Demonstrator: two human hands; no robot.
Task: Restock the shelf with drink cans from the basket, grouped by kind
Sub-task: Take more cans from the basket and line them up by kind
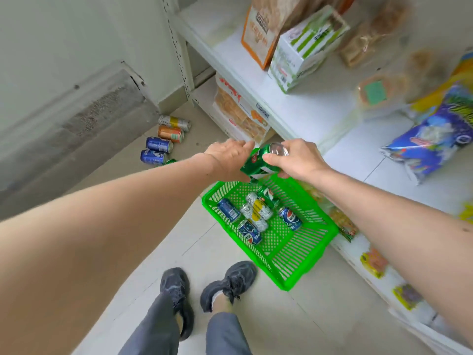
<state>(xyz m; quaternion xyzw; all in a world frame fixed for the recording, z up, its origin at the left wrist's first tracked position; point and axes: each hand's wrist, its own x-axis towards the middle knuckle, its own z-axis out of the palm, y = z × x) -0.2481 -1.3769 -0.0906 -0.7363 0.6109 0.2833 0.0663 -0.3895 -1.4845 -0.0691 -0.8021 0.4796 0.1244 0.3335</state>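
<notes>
**Green can held over the basket**

While both bare arms reach forward over the pale tiled floor (230, 316), the right hand (299, 160) wraps its grip around a shiny green metal drink can (258, 162), thumb on the near side and fingers curled over the far side, with the can tilted so its silver end faces up and right. Just left of it, the left hand (230, 157) touches or nearly touches the same can; its fingers point away from the camera and its grip is hidden behind the back of the hand, so I cannot tell whether it is wide or narrow.

Directly below the held can sits a bright green plastic lattice basket (294, 265) on the floor, just beside the foot of the white metal shelf unit (294, 103) on the right. Inside the basket lie a second green can (267, 197) at the far end, two silver and yellow cans (256, 211) in the middle, and three blue cola cans (229, 210) spread left, right and near.

Farther left, near the grey wall (76, 111), a row of cans lies on its side on the floor: a silver and yellow one (174, 123) farthest, then an orange can (171, 133), then two blue cans (158, 144), with a sliver of green showing at the near end by the left forearm.

On the shelf boards stand an orange cardboard box (256, 39), a green and white striped carton (307, 47) and a blue and yellow snack bag (435, 131). Two dark grey shoes (204, 290) stand near the basket.
</notes>
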